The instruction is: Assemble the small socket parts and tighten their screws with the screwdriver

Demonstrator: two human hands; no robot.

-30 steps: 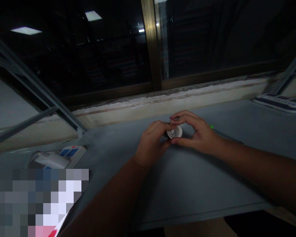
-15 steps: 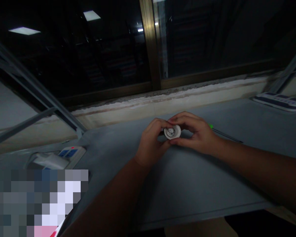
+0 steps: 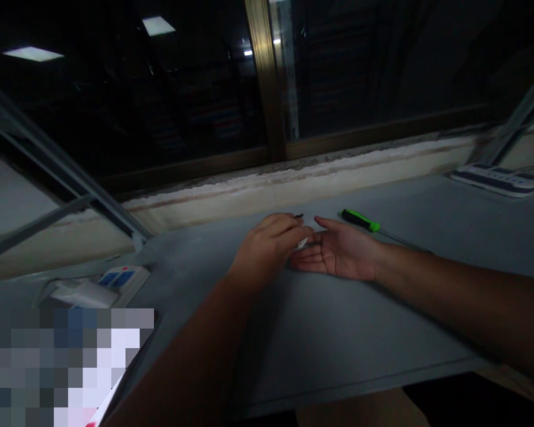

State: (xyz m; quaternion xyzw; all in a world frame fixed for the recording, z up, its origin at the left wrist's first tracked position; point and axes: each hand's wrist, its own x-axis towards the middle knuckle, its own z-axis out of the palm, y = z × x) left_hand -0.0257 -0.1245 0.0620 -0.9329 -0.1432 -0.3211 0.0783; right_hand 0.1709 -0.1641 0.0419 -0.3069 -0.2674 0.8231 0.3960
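Lying at left on the grey tabletop (image 3: 196,284) is a power strip (image 3: 127,277). The left hand (image 3: 267,246) is gripping a mostly hidden white piece (image 3: 303,243) beside the open right hand (image 3: 345,252), which is facing palm up. Just beyond, a green-and-black screwdriver (image 3: 360,220) is lying; a second power strip (image 3: 498,179) is sitting farthest right.

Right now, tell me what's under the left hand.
Under the left hand, only part of a small white object shows, beside the upturned right hand. The left hand covers the rest, so what else is there cannot be seen.
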